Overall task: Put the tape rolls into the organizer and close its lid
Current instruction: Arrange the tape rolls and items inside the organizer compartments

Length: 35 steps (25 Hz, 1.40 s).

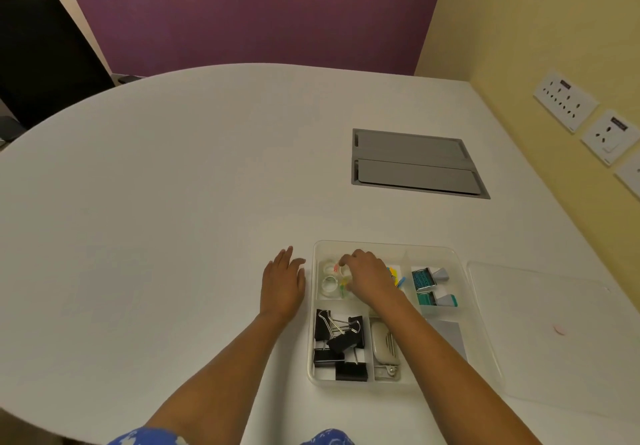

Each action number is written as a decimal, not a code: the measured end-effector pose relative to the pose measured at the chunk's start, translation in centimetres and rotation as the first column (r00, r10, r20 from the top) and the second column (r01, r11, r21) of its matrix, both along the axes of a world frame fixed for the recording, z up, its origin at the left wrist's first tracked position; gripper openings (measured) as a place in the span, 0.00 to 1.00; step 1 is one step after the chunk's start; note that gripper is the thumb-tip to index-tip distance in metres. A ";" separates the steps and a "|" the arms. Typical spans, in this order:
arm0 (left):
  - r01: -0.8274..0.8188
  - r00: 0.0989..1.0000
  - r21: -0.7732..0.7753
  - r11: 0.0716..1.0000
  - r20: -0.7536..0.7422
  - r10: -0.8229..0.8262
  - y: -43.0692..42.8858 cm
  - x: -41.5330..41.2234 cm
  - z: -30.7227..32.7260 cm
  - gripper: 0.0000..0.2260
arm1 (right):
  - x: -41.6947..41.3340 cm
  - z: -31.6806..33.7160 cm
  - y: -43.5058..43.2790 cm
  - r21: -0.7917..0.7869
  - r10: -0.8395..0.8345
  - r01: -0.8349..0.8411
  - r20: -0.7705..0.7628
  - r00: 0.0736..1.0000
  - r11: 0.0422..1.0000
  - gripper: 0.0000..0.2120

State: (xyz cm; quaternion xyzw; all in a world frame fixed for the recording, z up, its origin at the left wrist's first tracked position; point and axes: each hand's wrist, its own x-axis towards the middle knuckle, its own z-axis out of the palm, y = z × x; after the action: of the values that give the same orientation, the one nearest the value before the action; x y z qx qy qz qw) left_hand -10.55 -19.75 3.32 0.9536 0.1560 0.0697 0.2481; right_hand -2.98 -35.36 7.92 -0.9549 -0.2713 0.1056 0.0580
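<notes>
Tape rolls sit in organizer far-left compartment; right hand pinches one there, left hand flat on table, lid off.

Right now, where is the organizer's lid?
In the head view, the clear lid lies flat on the white table, just right of the open organizer, beyond the right hand.

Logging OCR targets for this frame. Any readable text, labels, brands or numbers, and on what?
None can be read.
Wall socket plates and: each has a small dark label, too blurred to read.
Teal items in the organizer: patterned face, no legible text.
</notes>
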 end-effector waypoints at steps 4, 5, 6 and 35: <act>0.044 0.988 0.078 0.996 0.146 -0.056 -0.8 1.3 2.0 0.10 | 1.3 1.2 -0.7 0.189 -0.107 0.102 0.013 0.994 0.977 0.14; 0.083 0.976 0.114 0.990 0.194 -0.104 -0.9 1.4 2.3 0.09 | 1.6 1.3 -0.9 0.195 -0.100 0.096 0.011 0.995 0.976 0.13; 0.131 0.956 0.161 0.978 0.239 -0.168 -1.0 1.6 2.5 0.08 | 1.7 1.4 -1.1 0.193 -0.085 0.082 0.009 0.996 0.978 0.12; 0.362 0.921 0.390 0.846 -0.288 -0.262 -3.5 3.6 2.3 0.10 | 0.6 -1.1 0.2 -0.210 0.163 -0.150 0.045 0.986 0.966 0.12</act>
State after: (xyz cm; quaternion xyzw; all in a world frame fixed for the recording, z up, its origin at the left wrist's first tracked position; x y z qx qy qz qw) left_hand -6.97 -23.30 5.64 0.9988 0.0052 -0.0462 0.0172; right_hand -2.42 -35.15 6.83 -0.9342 -0.3351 0.1080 -0.0582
